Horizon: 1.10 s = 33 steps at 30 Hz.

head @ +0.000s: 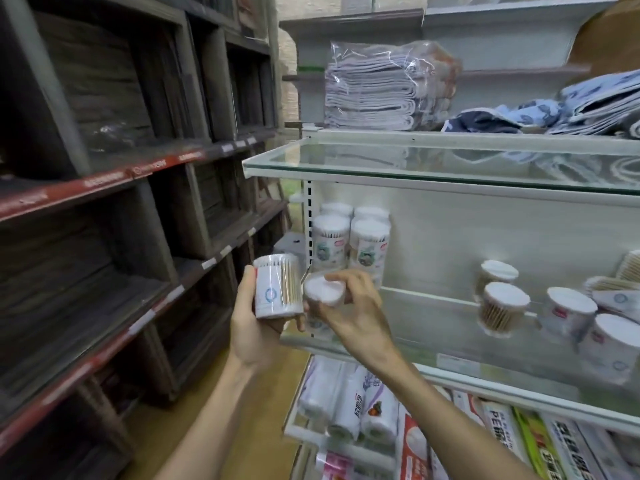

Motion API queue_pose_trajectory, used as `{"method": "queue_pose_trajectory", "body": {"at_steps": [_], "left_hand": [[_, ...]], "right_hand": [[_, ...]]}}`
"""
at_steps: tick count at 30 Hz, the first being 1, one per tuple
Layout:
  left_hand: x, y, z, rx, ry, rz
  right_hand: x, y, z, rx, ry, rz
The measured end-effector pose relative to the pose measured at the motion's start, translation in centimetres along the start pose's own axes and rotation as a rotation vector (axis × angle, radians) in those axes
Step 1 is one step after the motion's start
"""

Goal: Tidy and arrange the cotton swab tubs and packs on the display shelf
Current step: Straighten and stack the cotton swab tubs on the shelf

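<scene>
My left hand (254, 327) grips a tall cotton swab tub (276, 285) with a white label, held upright just off the shelf's left end. My right hand (353, 306) grips a second tub (323, 292) by its white lid at the left front of the glass display shelf (433, 368). Behind it, several tubs (349, 237) stand stacked in the shelf's back left corner. More tubs (504, 306) lie and stand scattered on the right part of the shelf, with swab packs (620, 296) at the far right.
A glass shelf (415, 168) above carries folded towels in plastic (384, 88) and blue cloths (571, 109). The shelf below holds rolls and boxed packs (349, 410). Dark wooden shelving (121, 202) with red price strips lines the left side of the aisle.
</scene>
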<state>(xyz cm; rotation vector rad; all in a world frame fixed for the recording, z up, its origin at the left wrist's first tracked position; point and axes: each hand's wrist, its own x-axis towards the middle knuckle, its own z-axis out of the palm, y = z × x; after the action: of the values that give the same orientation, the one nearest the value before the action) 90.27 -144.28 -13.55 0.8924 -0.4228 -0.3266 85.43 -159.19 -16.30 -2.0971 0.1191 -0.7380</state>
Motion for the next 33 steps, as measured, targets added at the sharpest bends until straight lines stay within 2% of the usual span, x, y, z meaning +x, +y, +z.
{"method": "queue_pose_trajectory", "body": {"at_steps": [7, 10, 12, 15, 20, 27, 33], "left_hand": [[0.0, -0.2, -0.6, 0.013, 0.002, 0.012], [0.2, -0.8, -0.5, 0.052, -0.02, 0.016], [0.4, -1.3, 0.1, 0.088, -0.025, 0.03], [0.7, -2.2, 2.0, 0.176, -0.06, 0.055], [0.8, -4.8, 6.3, 0.389, -0.162, 0.071], [0.2, -8.6, 10.2, 0.52, -0.298, 0.05], [0.8, -11.4, 9.4, 0.545, -0.165, 0.014]], "right_hand": [[0.3, 0.6, 0.9, -0.13, 0.064, -0.011], [-0.4, 0.2, -0.5, -0.096, 0.065, -0.036], [-0.9, -0.4, -2.2, 0.029, 0.097, -0.055], [-1.2, -1.0, -5.0, 0.378, 0.123, -0.012], [-1.5, 0.3, -9.3, 0.601, 0.119, 0.03], [-3.3, 1.9, -14.3, 0.533, 0.094, 0.176], [-0.5, 4.8, -14.9, 0.446, 0.271, 0.261]]}}
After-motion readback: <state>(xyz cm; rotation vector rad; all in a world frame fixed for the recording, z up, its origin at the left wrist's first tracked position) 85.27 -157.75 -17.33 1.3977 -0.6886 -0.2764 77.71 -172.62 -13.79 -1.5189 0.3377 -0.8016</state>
